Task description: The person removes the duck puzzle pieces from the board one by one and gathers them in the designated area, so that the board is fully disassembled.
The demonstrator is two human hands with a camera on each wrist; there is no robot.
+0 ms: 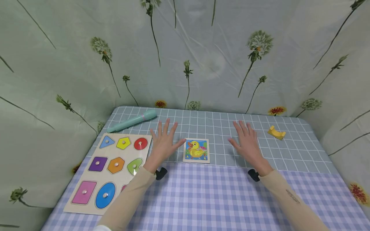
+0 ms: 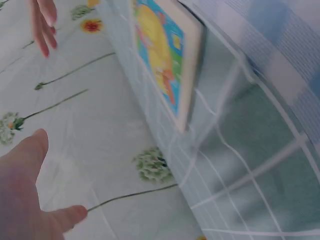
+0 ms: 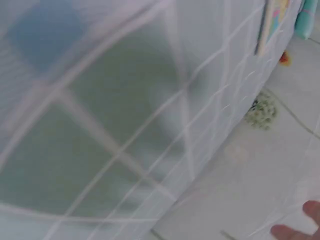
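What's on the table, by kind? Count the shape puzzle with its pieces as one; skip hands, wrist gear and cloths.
Knobbed shape-puzzle board: 1
Duck picture board: 1
Teal stick-shaped object: 1
Yellow curved piece: 1
Total: 4

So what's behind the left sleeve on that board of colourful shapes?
A pink shape peeks out beside the left sleeve, on the shapes board. Its full outline and the board's lower right corner are covered.
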